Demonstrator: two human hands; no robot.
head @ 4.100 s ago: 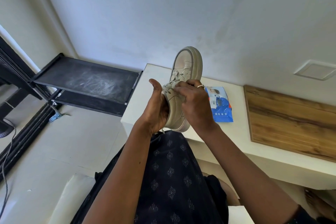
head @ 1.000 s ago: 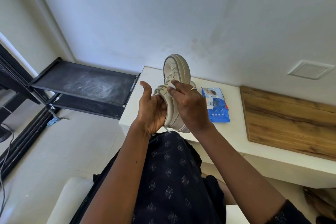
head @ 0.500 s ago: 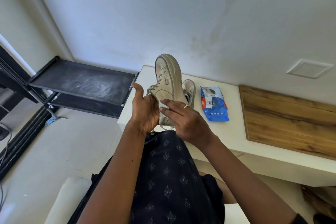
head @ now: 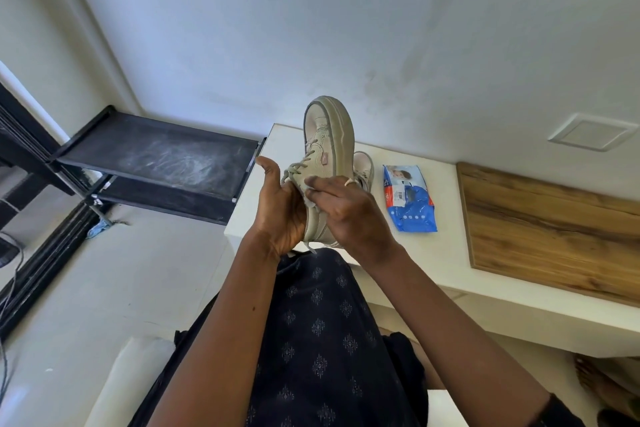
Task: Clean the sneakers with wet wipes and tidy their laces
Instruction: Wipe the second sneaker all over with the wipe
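A beige sneaker (head: 330, 135) stands toe-up in the air in front of me. My left hand (head: 282, 208) grips its heel end from the left, thumb raised. My right hand (head: 346, 208) presses a white wet wipe (head: 309, 196) against the sneaker's side, fingers curled over the wipe. Loose grey-green laces (head: 298, 166) loop out at the left of the shoe. The second sneaker (head: 363, 168) rests on the white counter (head: 446, 260) behind my right hand, mostly hidden. A blue wet wipe pack (head: 408, 199) lies flat to its right.
A wooden board (head: 550, 225) lies on the counter at the right. A black metal shelf rack (head: 156, 156) stands left of the counter. A wall runs close behind. A white cushion edge (head: 114, 381) shows at the lower left, beside my dark patterned garment.
The sneaker has been turned so its sole edge faces right. My right hand has moved back up onto its side with the wipe. The left hand keeps its hold.
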